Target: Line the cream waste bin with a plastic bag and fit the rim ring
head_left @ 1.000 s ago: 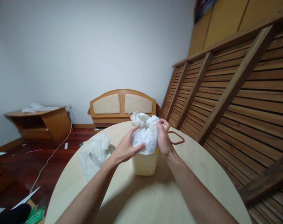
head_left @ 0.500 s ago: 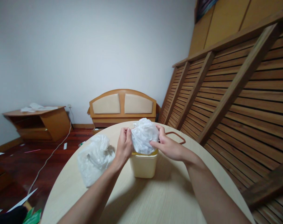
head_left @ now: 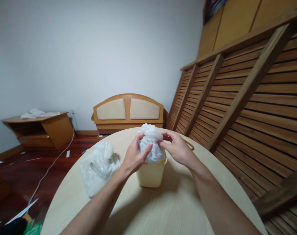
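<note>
Two bare forearms extend from the near edge over a round, pale wooden table [head_left: 170,212], converging on a cream container [head_left: 150,176] that stands upright, its mouth facing upward and a strip of yellow showing at the rim. A crumpled translucent plastic bag [head_left: 96,173] lies to the left, beside the left forearm. Directly over the container's mouth sits a white plastic bundle [head_left: 156,153], its long axis close to vertical, the rounded lower part toward the container and the narrower, puckered top pointing upward; how far it reaches inside is hidden. The left hand [head_left: 133,156] is half open and curved about the bundle's left side, thumb laid across the near face and forefinger higher up, holding it loosely. The right hand [head_left: 178,148] is more nearly closed, thumb and forefinger drawn together on plastic at the bundle's right side. Beyond the right wrist, part of a reddish-brown loop [head_left: 190,145] rests on the table. Farther back, a slatted wooden panel [head_left: 266,130] leans at right, while a headboard [head_left: 128,122] with two cream pads stands before a pale wall [head_left: 114,49].
</note>
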The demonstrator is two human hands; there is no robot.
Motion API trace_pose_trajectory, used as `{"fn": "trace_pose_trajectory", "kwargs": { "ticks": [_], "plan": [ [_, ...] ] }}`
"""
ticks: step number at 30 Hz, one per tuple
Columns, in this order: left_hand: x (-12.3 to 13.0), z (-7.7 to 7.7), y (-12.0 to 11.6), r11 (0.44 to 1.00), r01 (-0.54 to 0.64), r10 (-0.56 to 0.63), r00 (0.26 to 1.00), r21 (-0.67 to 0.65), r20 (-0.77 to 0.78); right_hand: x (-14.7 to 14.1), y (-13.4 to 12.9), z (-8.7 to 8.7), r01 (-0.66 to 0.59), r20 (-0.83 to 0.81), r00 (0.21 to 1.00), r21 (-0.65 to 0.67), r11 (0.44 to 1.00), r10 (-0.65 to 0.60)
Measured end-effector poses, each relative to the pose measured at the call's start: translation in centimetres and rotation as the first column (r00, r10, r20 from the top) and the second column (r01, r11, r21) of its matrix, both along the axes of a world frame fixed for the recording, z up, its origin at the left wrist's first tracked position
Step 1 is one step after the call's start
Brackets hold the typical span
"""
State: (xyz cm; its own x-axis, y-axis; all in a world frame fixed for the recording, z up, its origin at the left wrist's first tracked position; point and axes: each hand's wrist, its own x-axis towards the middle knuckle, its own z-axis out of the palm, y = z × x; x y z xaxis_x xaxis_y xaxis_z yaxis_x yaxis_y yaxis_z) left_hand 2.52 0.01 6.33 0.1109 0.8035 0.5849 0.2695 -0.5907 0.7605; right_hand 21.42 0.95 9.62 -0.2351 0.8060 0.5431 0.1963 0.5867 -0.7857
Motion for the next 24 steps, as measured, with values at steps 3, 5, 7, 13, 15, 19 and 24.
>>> {"fn": "trace_pose_trajectory", "kwargs": {
  "ticks": [3,5,7,13,15,19,24],
  "plan": [
    [-0.1,0.0,0.3,0.999,0.026,-0.025,0.999,-0.028,0.043,0.2,-0.6,0.2,0.025,0.105,0.994,0.029,0.999,-0.028],
    [-0.1,-0.2,0.6,0.999,0.014,-0.012,0.998,-0.042,0.060,0.4,-0.9,0.4,0.043,0.171,0.984,0.044,0.998,-0.050],
    [-0.2,-0.4,0.9,0.999,0.009,-0.007,0.998,-0.039,0.066,0.6,-1.1,0.5,0.063,0.238,0.968,0.058,0.996,-0.075],
    [-0.1,-0.7,0.8,0.999,0.035,-0.035,0.994,-0.007,0.105,0.9,-1.5,0.4,0.037,0.300,0.954,-0.008,0.999,-0.033],
    [0.0,-0.6,0.6,0.999,0.042,-0.042,0.995,0.004,0.096,1.0,-1.5,0.2,-0.017,0.295,0.955,-0.020,1.000,0.022],
    [0.3,-0.3,0.4,0.999,0.048,-0.047,0.988,-0.005,0.150,0.9,-1.4,0.1,-0.018,0.309,0.951,0.011,1.000,0.014],
    [0.2,-0.4,0.2,0.994,0.105,-0.107,0.983,0.021,0.149,0.9,-1.4,0.4,-0.002,0.416,0.909,0.068,0.998,-0.027]
  ]
}}
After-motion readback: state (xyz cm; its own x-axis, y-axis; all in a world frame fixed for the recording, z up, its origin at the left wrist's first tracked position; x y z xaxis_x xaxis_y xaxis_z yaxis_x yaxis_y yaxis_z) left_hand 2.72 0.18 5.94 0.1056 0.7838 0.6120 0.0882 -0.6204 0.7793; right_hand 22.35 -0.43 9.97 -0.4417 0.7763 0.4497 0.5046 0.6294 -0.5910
